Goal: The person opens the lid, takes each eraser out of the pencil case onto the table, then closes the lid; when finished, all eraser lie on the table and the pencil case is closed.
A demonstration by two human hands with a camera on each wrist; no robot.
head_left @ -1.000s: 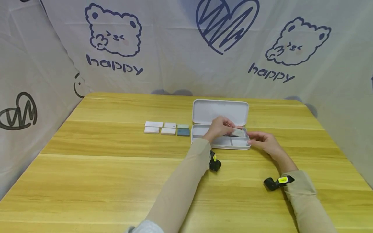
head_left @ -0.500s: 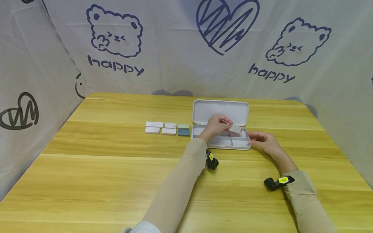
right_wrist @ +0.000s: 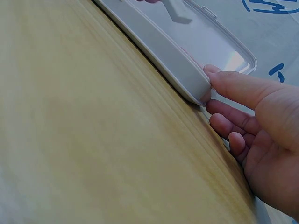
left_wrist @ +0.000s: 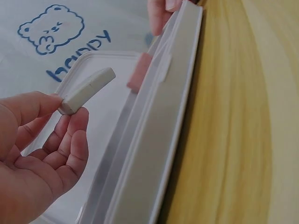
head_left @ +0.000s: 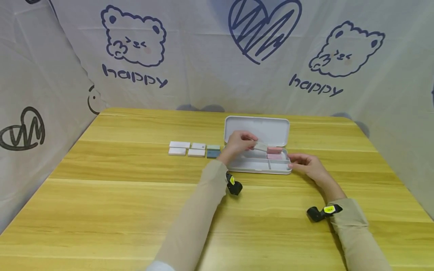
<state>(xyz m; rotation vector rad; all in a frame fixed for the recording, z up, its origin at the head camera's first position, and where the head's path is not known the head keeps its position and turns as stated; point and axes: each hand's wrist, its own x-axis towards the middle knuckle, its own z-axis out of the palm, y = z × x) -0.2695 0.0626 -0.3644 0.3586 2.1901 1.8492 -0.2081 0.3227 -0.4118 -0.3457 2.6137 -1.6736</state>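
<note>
In the head view an open white pencil case [head_left: 252,164] lies on the table with its lid [head_left: 256,126] raised at the back. My left hand [head_left: 239,142] pinches a pale grey, block-shaped eraser [left_wrist: 88,91] between thumb and fingers, over the case's back compartment. A coral eraser [head_left: 274,150] and a pink eraser [head_left: 274,156] lie in that compartment's right part. My right hand [head_left: 310,167] grips the right end of the case, thumb at the rim and fingers against the end wall, as the right wrist view shows.
Left of the case, two rows of small erasers lie on the wooden table [head_left: 135,210]: several white erasers [head_left: 196,153], a green eraser [head_left: 213,147] and a blue eraser [head_left: 213,154]. A white cloth [head_left: 200,75] with drawings hangs behind the table.
My left hand has moved left with the grey eraser, from the right part of the compartment toward its middle. The coral and pink erasers now show fully. My right hand stays put.
</note>
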